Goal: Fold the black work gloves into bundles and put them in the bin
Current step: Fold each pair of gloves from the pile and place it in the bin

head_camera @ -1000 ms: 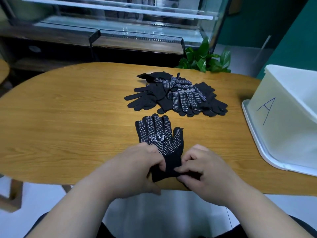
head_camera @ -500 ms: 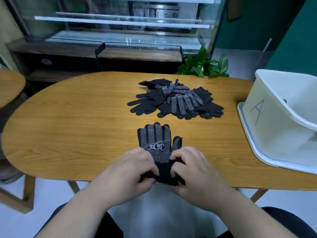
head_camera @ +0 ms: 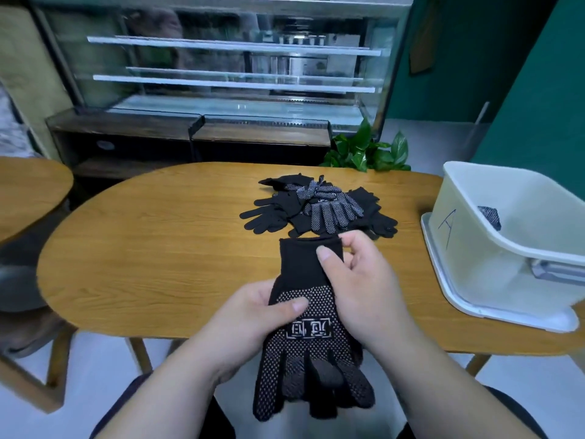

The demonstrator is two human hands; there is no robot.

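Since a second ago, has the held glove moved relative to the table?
Yes. The glove, gripped by left hand and right hand, has flipped: cuff toward the glove pile, finger end hanging past the table's near edge.

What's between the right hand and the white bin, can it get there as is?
Probably yes. The white bin stands open-topped on the table on the right hand's own side, only bare tabletop between. That hand does pinch the cuff of the gloves, which the left hand also grips.
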